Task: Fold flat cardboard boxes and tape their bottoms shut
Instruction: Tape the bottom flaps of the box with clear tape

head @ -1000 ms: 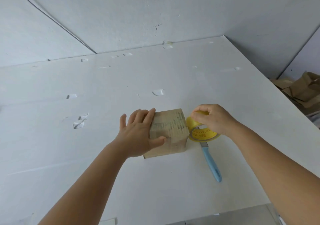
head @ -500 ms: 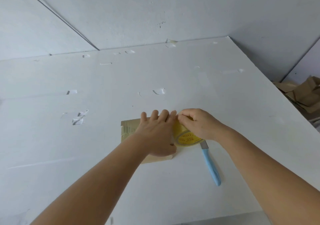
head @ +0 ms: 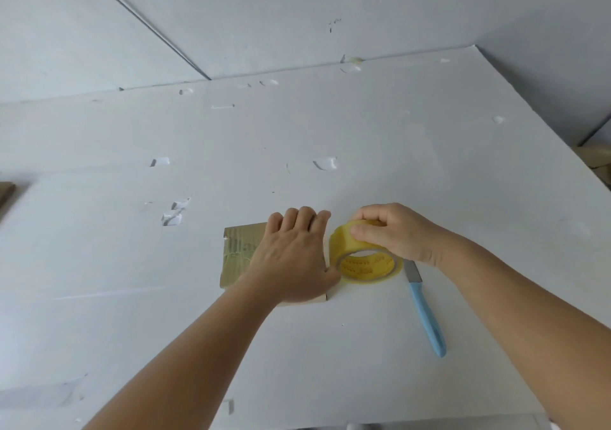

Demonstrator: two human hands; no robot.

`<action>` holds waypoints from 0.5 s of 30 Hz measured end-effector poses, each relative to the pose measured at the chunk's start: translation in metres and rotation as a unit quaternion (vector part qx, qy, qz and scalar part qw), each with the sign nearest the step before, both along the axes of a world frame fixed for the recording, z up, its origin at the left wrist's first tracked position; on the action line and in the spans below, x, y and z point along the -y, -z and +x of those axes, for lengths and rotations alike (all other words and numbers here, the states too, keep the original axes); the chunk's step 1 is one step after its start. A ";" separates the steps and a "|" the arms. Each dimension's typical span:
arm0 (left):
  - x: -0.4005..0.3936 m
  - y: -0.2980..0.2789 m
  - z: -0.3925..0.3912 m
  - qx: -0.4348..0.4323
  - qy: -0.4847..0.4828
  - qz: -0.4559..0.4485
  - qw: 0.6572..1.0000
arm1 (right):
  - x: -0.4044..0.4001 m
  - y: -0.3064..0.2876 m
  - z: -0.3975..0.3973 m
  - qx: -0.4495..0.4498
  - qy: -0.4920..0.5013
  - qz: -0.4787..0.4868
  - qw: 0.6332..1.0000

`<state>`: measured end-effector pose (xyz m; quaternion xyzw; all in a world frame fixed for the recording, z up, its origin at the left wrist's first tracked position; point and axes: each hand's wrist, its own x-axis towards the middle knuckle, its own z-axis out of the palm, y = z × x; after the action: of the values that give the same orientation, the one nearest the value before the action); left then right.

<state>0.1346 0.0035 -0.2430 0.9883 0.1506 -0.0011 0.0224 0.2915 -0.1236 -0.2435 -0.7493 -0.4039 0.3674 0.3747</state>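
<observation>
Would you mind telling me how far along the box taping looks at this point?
Done: the small cardboard box is folded up and stands on the white table, with shiny tape across its top face. In hand: the left hand presses flat on the box while the right hand holds the yellow tape roll beside it. Left: cutting the tape; the blue-handled knife lies untouched.

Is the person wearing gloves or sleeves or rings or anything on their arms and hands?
No. Both arms are bare as far up as the picture shows, with no sleeves. The left hand and right hand have no gloves, and no ring, watch or bracelet shows on either. The nails that show are short and plain.
</observation>
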 end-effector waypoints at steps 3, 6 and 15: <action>0.000 -0.001 0.001 -0.007 -0.002 -0.009 1.000 | -0.003 -0.003 0.006 0.073 -0.004 -0.079 0.994; 0.000 -0.001 0.000 -0.010 -0.005 -0.011 1.000 | -0.003 0.003 0.007 0.163 -0.016 -0.141 0.976; -0.002 -0.011 -0.001 -0.036 -0.015 -0.066 0.997 | 0.010 -0.002 0.018 0.084 0.009 -0.097 0.992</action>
<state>0.1335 0.0057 -0.2319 0.9817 0.1658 -0.0462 0.0816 0.3093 -0.1341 -0.2414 -0.8136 -0.3897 0.3375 0.2688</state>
